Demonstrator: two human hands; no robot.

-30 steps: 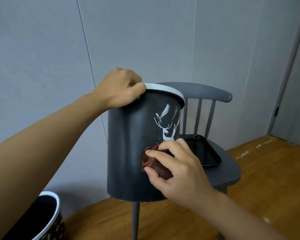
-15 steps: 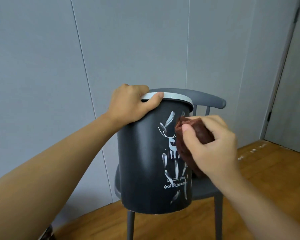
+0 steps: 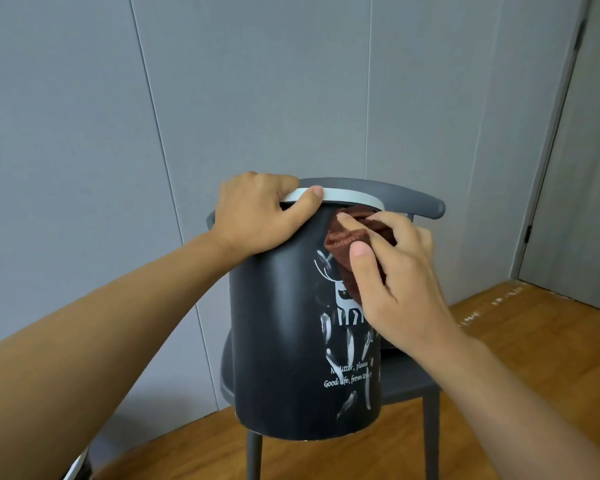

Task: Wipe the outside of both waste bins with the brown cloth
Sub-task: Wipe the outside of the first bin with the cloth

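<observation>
Wiping this bin (image 3: 284,341) well probably means keeping the brown cloth (image 3: 347,242) flat against the wall and running long strokes from the white rim (image 3: 347,195) down to the base, then turning the bin a little so no strip is skipped (the far side is hidden, so I cannot tell how clean it is). The bin is dark grey and smooth, with a white deer drawing and a few lines of white lettering on its right face; it is held up in front of a grey chair (image 3: 413,379), lower edge clear of the seat as far as I can judge. The left hand (image 3: 257,216) grips the rim, thumb over the white band. The right hand (image 3: 395,271) has its grip closed around the bunched cloth, pressing it just under the rim. Behind are a grey wall and a wooden floor (image 3: 534,341); at the near left corner, part of another white rim (image 3: 78,469) shows, likely the second bin.
</observation>
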